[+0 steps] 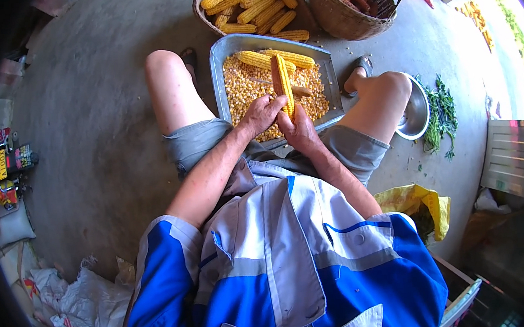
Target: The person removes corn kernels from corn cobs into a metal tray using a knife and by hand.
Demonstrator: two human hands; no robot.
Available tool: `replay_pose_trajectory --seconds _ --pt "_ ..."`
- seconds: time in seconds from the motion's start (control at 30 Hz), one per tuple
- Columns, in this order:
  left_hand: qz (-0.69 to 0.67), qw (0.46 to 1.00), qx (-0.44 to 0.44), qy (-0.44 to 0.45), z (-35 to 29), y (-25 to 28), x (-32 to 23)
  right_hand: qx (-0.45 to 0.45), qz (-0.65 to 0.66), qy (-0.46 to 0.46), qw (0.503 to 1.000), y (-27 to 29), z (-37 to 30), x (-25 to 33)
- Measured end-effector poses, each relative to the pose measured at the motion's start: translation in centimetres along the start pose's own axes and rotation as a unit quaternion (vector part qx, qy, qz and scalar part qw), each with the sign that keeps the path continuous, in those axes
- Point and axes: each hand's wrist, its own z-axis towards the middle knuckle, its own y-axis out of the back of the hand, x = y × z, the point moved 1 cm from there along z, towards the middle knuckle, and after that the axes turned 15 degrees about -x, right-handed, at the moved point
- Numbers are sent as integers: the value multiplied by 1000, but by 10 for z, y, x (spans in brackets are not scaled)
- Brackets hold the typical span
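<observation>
From my remote seat I list: 1 corn cob, upright in the view over the tray, yellow kernels on its right face, a brown bare strip down its left. Left hand: nearly closed, fingers and thumb pressed to the cob's lower left side. Right hand: curled around its lower end, palm side hidden from me. Beneath: 1 grey metal tray, bedded with loose kernels, with at least 2 full yellow cobs near its far edge; also 1 brown piece just right of the held cob, kind uncertain. Beyond: 1 basket of full cobs; to its right, 1 woven basket of reddish bare cobs. Step, as I judge it: kernels being stripped by hand, this cob partly done. The next move, I reckon, calls for the right hand to steady and turn the cob while the left thumb pushes along the bare strip's border, keeping the cob above the tray so kernels drop inside.
</observation>
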Motion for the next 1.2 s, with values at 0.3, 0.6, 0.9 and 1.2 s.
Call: replay_pose_trajectory --seconds 0.3,0.6,0.9,1.2 --pt "-65 996 -18 57 -2 -3 -5 20 9 -13 1000 -7 -1 -5" --pt "-162 977 -65 125 12 15 -11 84 15 -116 989 3 46 38" --pt "-224 957 -52 175 4 16 -25 45 113 -16 993 -17 29 31" --pt "-379 896 56 227 -4 7 -34 32 404 -296 865 -28 80 23"
